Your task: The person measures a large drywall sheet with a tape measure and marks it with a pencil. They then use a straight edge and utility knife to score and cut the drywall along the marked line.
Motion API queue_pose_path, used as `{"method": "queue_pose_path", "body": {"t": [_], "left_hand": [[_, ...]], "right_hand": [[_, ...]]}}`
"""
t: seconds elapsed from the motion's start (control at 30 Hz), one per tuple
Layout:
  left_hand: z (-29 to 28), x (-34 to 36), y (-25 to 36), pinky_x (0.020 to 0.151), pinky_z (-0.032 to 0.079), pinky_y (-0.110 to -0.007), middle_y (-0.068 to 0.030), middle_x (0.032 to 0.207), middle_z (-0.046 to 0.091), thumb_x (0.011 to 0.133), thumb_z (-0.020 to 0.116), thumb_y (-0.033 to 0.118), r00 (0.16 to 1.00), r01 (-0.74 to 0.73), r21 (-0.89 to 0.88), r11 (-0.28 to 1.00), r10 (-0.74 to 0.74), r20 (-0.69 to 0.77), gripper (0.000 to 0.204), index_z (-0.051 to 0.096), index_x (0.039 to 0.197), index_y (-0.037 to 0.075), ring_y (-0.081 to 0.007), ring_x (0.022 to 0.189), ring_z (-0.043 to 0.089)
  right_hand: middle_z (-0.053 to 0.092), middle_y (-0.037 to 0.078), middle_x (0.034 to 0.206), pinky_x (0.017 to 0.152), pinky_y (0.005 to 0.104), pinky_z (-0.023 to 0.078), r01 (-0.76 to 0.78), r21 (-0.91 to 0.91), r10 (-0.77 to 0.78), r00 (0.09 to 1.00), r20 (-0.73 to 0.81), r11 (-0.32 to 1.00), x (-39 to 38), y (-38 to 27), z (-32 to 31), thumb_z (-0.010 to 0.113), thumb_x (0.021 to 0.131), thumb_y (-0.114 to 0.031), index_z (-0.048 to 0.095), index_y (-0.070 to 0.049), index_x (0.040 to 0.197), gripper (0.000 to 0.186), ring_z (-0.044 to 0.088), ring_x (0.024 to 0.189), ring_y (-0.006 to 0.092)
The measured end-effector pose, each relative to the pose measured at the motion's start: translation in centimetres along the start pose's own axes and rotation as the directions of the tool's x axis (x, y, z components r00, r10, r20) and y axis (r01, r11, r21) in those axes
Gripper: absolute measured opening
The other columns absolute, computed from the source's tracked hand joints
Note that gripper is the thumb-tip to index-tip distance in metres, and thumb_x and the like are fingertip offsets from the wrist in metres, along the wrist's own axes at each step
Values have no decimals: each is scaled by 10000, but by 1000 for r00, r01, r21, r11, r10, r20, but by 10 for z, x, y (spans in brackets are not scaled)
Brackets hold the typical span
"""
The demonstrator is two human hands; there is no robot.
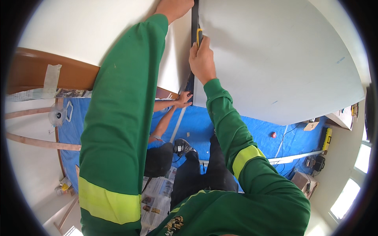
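My right hand [202,61] is closed round a yellow-and-black tool [199,36], held against a narrow dark strip [195,15] along the left edge of a large pale board [275,55]. Up at the top edge, my left hand [175,8] lies beside the same strip on the white wall [78,27]; its fingers are mostly hidden. Lower on the strip, a co-worker's hands [182,98] touch the strip's bottom end, near a brown wooden trim [165,92].
Blue floor sheeting [189,126] holds a small red object [273,135], cables, a yellow level-like item [327,139] and boxes [299,179]. Newspaper [155,204] lies below. At left are curved wooden strips [39,143] and taped brown trim [27,69]. Windows [346,196] stand at right.
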State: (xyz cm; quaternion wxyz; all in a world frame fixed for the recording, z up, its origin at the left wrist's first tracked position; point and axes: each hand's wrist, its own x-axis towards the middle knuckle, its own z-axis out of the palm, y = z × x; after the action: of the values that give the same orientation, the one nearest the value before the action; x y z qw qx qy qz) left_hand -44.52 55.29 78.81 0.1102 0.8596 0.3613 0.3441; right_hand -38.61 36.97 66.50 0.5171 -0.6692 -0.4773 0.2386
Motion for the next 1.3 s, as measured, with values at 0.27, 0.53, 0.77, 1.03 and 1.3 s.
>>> {"method": "queue_pose_path", "body": {"t": [0.27, 0.53, 0.77, 1.03, 1.3], "left_hand": [[5, -5, -2, 1054, 480, -544, -354, 1268, 658, 1080, 547, 288, 996, 3, -7, 1000, -4, -92, 425, 635, 1233, -98, -526, 1218, 611], [-1, -17, 10, 868, 501, -551, -332, 1031, 674, 1127, 508, 325, 995, 101, -85, 991, -102, 3, 410, 620, 1077, -66, -531, 1021, 648], [50, -90, 1, 882, 510, -556, -308, 1012, 675, 1126, 499, 309, 983, 63, -201, 978, -95, -157, 392, 648, 1048, -46, -520, 1004, 640], [110, -188, -30, 710, 455, -466, -220, 771, 562, 1114, 556, 347, 939, 343, -255, 904, -324, 112, 401, 591, 961, -22, -378, 710, 513], [159, -247, -58, 830, 530, -534, -266, 966, 715, 1095, 563, 302, 948, 316, -241, 918, -296, 116, 337, 718, 1168, 12, -502, 923, 661]], "right_hand": [[673, 352, 832, 653, 634, 482, -66, -58, 71, 993, 97, 996, -53, 67, 16, 541, 1083, -149, 404, 12, 1186, 235, 647, 781, 590], [647, 310, 827, 645, 574, 478, -173, -20, 174, 971, 163, 985, -147, 92, -24, 551, 1083, -123, 468, 18, 1237, 224, 632, 759, 546], [657, 310, 830, 640, 583, 480, -218, -143, 222, 975, 10, 965, -219, 82, -94, 553, 1073, -101, 462, 35, 1288, 271, 657, 763, 536], [638, 309, 808, 632, 581, 471, -140, -176, 142, 990, -4, 974, -226, 76, -98, 556, 1080, -97, 468, 24, 1276, 247, 631, 745, 547], [668, 339, 832, 671, 609, 489, 77, -78, -76, 997, 23, 994, -95, 92, -17, 545, 1079, -142, 465, 31, 1190, 221, 639, 773, 571]]}}
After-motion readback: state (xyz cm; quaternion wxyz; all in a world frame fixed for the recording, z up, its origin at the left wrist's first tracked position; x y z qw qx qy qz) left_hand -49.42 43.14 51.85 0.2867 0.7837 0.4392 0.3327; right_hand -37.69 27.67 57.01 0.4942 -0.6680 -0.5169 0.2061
